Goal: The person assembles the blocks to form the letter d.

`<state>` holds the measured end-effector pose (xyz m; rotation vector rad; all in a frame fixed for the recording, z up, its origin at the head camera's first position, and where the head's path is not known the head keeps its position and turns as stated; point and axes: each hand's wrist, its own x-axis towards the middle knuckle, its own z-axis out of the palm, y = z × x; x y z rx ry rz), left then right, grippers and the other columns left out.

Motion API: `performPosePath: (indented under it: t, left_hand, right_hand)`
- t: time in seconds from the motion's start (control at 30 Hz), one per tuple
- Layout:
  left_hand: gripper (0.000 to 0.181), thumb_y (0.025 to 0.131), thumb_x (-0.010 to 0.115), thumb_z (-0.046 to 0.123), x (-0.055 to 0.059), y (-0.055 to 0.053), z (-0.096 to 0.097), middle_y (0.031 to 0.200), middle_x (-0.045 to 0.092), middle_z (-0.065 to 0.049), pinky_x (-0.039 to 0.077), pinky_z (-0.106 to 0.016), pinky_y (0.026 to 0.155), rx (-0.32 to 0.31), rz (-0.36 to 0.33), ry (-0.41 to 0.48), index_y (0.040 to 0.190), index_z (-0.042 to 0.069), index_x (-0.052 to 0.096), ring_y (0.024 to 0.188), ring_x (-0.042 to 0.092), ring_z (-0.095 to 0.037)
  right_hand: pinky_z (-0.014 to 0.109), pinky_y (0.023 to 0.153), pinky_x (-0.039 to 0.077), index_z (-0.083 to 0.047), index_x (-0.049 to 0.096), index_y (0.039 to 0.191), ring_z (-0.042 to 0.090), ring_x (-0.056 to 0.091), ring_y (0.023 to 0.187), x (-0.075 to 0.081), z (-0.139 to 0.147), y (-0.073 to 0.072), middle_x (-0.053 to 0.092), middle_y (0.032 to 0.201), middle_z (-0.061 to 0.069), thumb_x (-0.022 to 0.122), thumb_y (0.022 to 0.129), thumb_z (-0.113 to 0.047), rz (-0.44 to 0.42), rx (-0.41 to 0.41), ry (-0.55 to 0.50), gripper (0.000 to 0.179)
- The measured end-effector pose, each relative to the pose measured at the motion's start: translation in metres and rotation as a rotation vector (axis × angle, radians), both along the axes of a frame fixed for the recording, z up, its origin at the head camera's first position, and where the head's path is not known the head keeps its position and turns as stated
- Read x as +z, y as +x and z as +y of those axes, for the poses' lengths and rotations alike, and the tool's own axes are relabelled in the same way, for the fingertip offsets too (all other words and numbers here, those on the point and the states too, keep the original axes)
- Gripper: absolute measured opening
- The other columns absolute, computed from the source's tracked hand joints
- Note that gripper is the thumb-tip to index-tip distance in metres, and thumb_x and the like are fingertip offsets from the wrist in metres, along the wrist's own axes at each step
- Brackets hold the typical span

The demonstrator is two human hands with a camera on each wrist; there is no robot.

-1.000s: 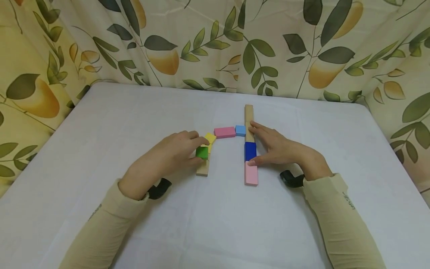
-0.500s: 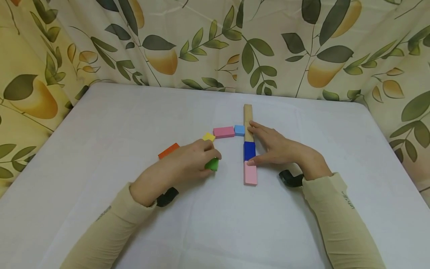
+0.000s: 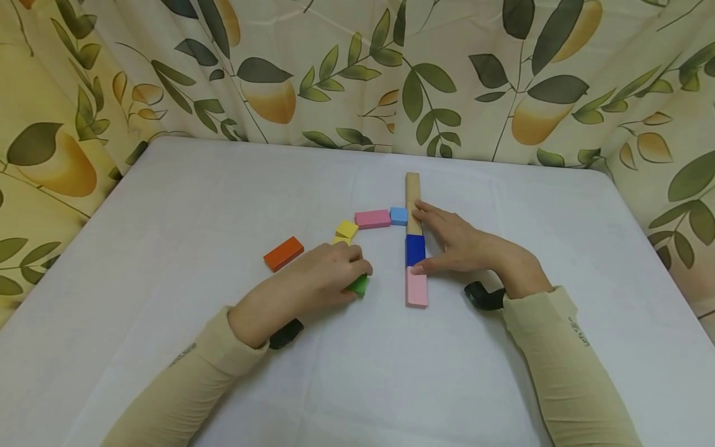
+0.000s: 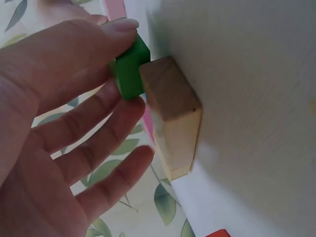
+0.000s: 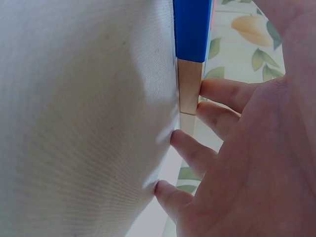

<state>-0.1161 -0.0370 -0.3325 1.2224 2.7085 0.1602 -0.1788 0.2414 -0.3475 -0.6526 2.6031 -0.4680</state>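
My left hand pinches a green block between thumb and fingers. In the left wrist view the green block is beside the end of a plain wooden block; whether they touch I cannot tell. The head view hides that wooden block behind the hand. Two yellow blocks lie just beyond the fingers. My right hand rests with fairly straight fingers along a row of blocks: the fingertips touch a plain wooden block, the thumb lies by a dark blue block and a light pink block.
A darker pink block and a light blue block bridge from the yellow blocks to the row. Apart on the left lies an orange block. Everything lies on a white-covered table with a leaf-patterned curtain behind.
My left hand has moved right and nearer to me with the green block, tilting it. The orange block, hidden before, now shows. My right hand has stayed in place.
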Motion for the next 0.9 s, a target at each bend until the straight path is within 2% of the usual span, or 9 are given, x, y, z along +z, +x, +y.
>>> performPosePath:
  t: [0.17, 0.4, 0.5, 0.67, 0.9]
  left_hand:
    - [0.040, 0.088, 0.076, 0.032, -0.0006, 0.0006, 0.0042, 0.115, 0.065, -0.003, 0.050, -0.034, 0.091, 0.032, 0.007, -0.075, 0.125, 0.017, 0.066, 0.105, 0.058, -0.018]
    - [0.045, 0.086, 0.078, 0.034, 0.0003, 0.0011, 0.0043, 0.122, 0.064, -0.004, 0.052, -0.037, 0.091, 0.085, -0.016, -0.105, 0.126, 0.019, 0.066, 0.112, 0.055, -0.021]
    - [0.044, 0.085, 0.079, 0.031, 0.0004, 0.0011, 0.0039, 0.124, 0.063, -0.005, 0.054, -0.035, 0.088, 0.101, -0.053, -0.089, 0.126, 0.018, 0.066, 0.113, 0.054, -0.021]
    - [0.040, 0.086, 0.079, 0.023, 0.0003, 0.0024, 0.0016, 0.121, 0.063, -0.006, 0.055, -0.029, 0.089, 0.096, -0.093, -0.024, 0.122, 0.013, 0.067, 0.109, 0.053, -0.020]
    - [0.038, 0.086, 0.078, 0.021, 0.0008, 0.0034, -0.0006, 0.119, 0.062, -0.007, 0.055, -0.029, 0.088, 0.102, -0.109, 0.014, 0.121, 0.012, 0.067, 0.109, 0.053, -0.019]
  right_hand:
    - [0.065, 0.120, 0.010, -0.007, 0.018, 0.158, 0.039, 0.006, 0.153, -0.0009, 0.0012, -0.0002, 0.002, 0.168, 0.010, 0.074, 0.078, -0.061, 0.004, 0.004, -0.004, 0.111]
    - [0.065, 0.120, 0.009, -0.007, 0.017, 0.158, 0.039, 0.006, 0.154, -0.0015, 0.0015, -0.0005, 0.001, 0.168, 0.009, 0.073, 0.079, -0.061, 0.001, 0.003, -0.004, 0.111]
    - [0.065, 0.120, 0.010, -0.008, 0.018, 0.158, 0.039, 0.006, 0.153, -0.0017, 0.0016, -0.0005, 0.002, 0.168, 0.009, 0.074, 0.078, -0.061, 0.000, -0.002, -0.008, 0.111]
    - [0.065, 0.120, 0.011, -0.008, 0.019, 0.158, 0.039, 0.007, 0.153, -0.0026, 0.0018, -0.0001, 0.002, 0.168, 0.009, 0.075, 0.078, -0.059, 0.001, -0.004, -0.017, 0.111]
    - [0.064, 0.120, 0.011, -0.007, 0.019, 0.158, 0.039, 0.008, 0.153, -0.0022, 0.0019, 0.0005, 0.003, 0.168, 0.009, 0.076, 0.078, -0.058, 0.007, 0.001, -0.022, 0.110]
